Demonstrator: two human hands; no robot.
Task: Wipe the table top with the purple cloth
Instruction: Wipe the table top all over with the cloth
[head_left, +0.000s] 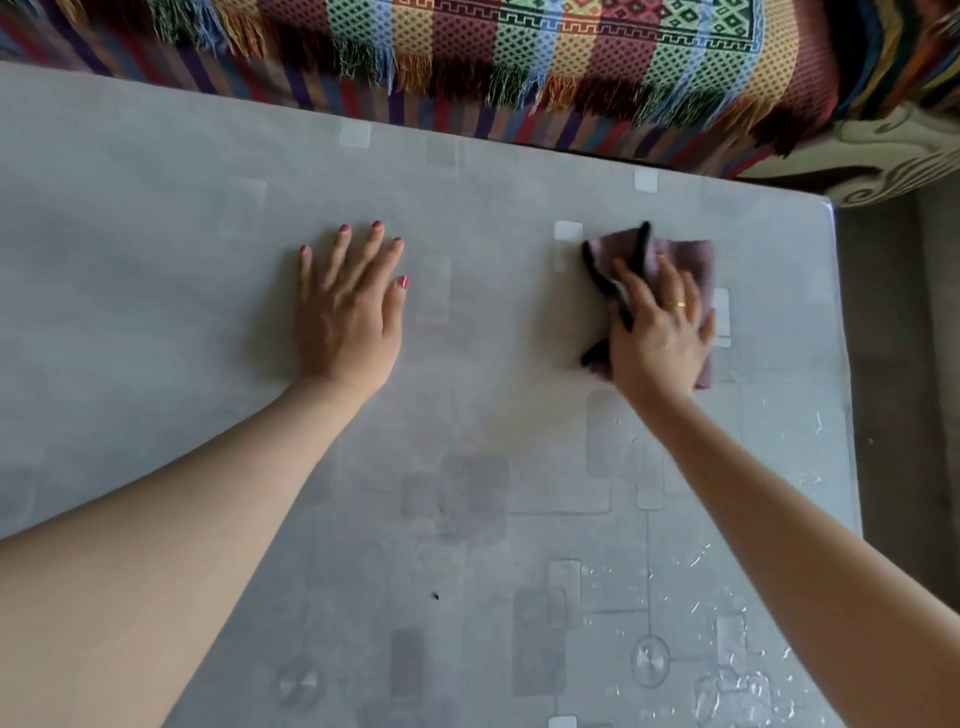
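The purple cloth (691, 260), edged in black and folded, lies on the grey table top (493, 415) near its far right corner. My right hand (657, 332) presses flat on the cloth with straight fingers, a gold ring on one finger; the hand is slightly blurred. My left hand (350, 312) rests flat on the bare table near the middle, fingers spread, well left of the cloth.
A sofa draped in a multicoloured fringed blanket (519, 52) runs along the table's far edge. The table's right edge (841, 364) drops to the floor. Wet streaks and droplets (727, 675) glisten on the near right part of the table.
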